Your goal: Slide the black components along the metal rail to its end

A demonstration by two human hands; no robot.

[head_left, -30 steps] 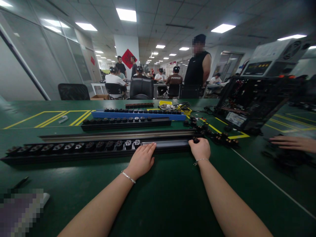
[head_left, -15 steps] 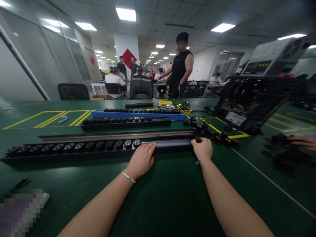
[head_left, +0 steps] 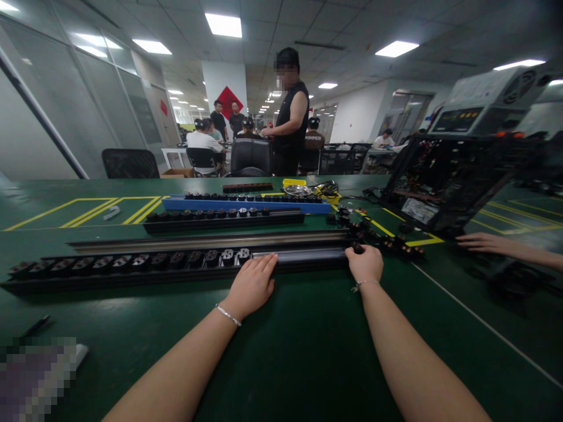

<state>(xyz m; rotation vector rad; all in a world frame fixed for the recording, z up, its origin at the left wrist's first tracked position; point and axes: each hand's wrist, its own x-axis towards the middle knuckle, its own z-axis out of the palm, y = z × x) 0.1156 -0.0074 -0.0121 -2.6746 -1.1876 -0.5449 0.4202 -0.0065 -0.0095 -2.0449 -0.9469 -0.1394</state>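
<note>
A long black channel rail (head_left: 303, 266) lies across the green table in front of me, its left part filled with a row of round-faced black socket modules (head_left: 141, 261). My left hand (head_left: 251, 285) rests on the rail just right of the last module, fingers stretched out flat. At the rail's right end, my right hand (head_left: 366, 264) pinches a small black socket module (head_left: 358, 248), mostly covered by the fingers. Beyond that hand sits a heap of loose black modules (head_left: 398, 246). A narrow dark metal strip (head_left: 211, 241) lies just behind the rail.
Farther back are a second filled rail (head_left: 224, 221), a blue tray (head_left: 246, 205), a metal dish (head_left: 298, 190) and an open computer case (head_left: 435, 187). Another person's hand (head_left: 481, 241) reaches in from the right over dark parts. A pen (head_left: 37, 326) lies at left.
My right hand has shifted slightly right with the module; my left hand stays put. The other person's hand at right has moved left and up. The standing person has moved left.
</note>
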